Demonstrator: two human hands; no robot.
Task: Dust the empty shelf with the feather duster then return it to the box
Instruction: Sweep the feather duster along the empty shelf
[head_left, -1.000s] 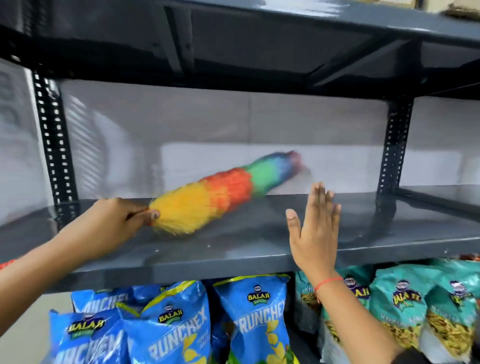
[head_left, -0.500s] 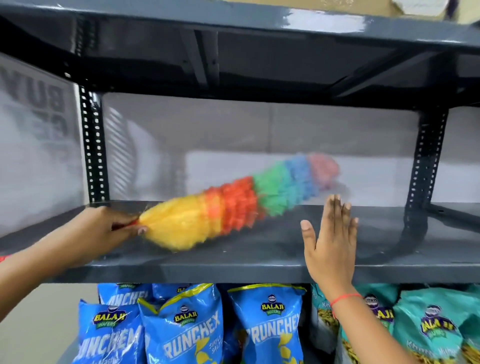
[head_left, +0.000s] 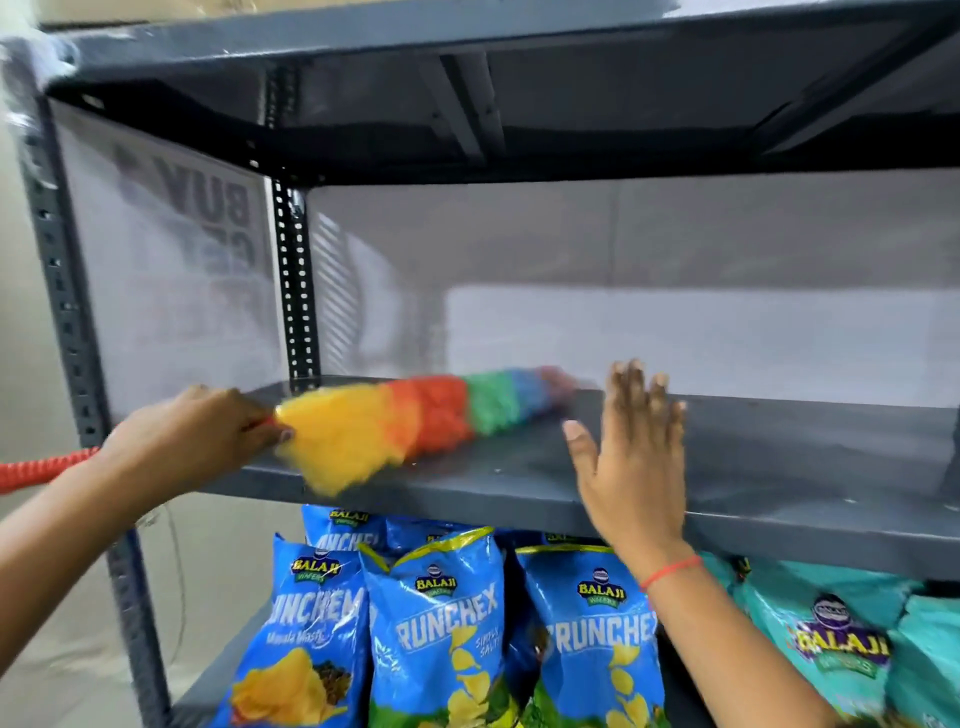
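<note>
The grey shelf (head_left: 727, 483) is bare but for the feather duster (head_left: 415, 421), which a second ago sat tilted up off the board and now lies flatter along it, nearer the left post; the dusting seems well under way. The left hand (head_left: 192, 441) is closed round the handle; the right hand (head_left: 631, 457) hovers flat, fingers spread, holding nothing. Below, crisp bags (head_left: 436, 623) fill the lower shelf. No box is visible.

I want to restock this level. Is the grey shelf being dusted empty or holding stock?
Empty of stock: the grey shelf shows bare metal, with only the feather duster lying across it and the right hand at its front edge.
</note>
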